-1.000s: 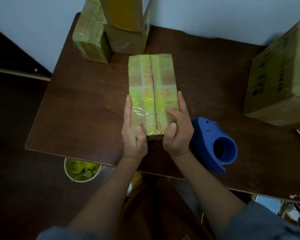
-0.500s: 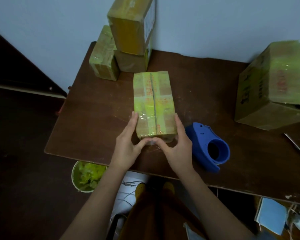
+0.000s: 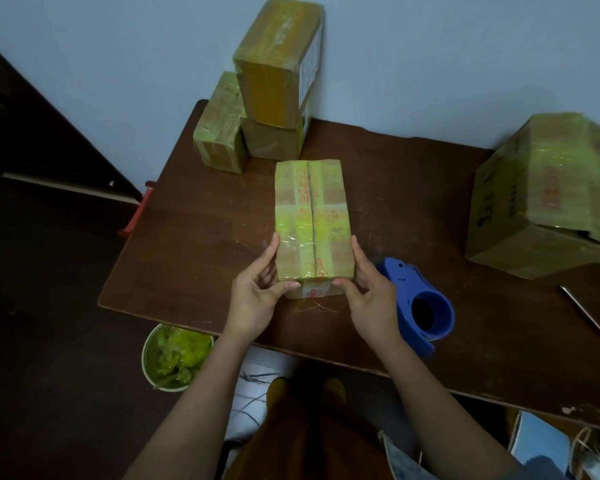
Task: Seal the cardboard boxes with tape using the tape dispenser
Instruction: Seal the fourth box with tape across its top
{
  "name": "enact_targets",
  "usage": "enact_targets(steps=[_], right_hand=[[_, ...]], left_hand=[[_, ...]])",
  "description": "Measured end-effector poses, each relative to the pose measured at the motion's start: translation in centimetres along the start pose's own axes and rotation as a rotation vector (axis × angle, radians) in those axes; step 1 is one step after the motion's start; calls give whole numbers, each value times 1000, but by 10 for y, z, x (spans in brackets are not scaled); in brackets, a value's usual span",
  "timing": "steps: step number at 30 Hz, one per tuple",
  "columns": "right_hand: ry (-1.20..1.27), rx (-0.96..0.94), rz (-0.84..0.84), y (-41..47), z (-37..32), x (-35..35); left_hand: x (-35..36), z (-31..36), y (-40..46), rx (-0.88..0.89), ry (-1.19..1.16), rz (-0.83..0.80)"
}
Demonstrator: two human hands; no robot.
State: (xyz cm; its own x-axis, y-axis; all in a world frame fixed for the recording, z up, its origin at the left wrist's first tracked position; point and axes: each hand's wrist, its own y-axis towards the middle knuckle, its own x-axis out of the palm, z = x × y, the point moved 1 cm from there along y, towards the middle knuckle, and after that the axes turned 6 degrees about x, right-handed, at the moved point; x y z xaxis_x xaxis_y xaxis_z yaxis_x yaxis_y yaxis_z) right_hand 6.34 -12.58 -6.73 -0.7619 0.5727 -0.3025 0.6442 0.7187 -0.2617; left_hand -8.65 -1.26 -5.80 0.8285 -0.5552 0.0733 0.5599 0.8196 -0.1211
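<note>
We find the taped cardboard box (image 3: 313, 223) lying flat near the middle of the table (image 3: 194, 244). Our left hand (image 3: 253, 299) grips its near left corner, our right hand (image 3: 371, 299) its near right corner — thumbs on the near end face, fingers along the sides. The blue tape dispenser (image 3: 418, 306) lies just right of the box, apparently empty. Stacked boxes (image 3: 274, 95) stand behind it — a large carton (image 3: 541, 192) far right.

Home packing corner: taped boxes (image 3: 281, 64), table (image 3: 194, 237).
</note>
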Motion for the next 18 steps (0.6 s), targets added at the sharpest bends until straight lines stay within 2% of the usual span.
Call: enact_targets(steps=[4,7,9,11,13,15,18], right_hand=[[23,68,-186,4,-9,-19],[108,132,-138,7,-24,-28],[153,174,-56,10,-38,-20],[11,194,-8,16,-48,-1],[-156,176,60,20,-50,22],[-273,71,184,19,-43,38],[-309,-42,305,21,-29,43]], left_hand=[[-9,12,1,-59,78,-96],[-10,24,-2,-66,141,-138],[-2,32,0,-81,56,-9],[17,36,7,-131,2,219],[40,33,11,-182,164,327],[55,22,9,-108,311,389],[59,7,8,73,356,442]])
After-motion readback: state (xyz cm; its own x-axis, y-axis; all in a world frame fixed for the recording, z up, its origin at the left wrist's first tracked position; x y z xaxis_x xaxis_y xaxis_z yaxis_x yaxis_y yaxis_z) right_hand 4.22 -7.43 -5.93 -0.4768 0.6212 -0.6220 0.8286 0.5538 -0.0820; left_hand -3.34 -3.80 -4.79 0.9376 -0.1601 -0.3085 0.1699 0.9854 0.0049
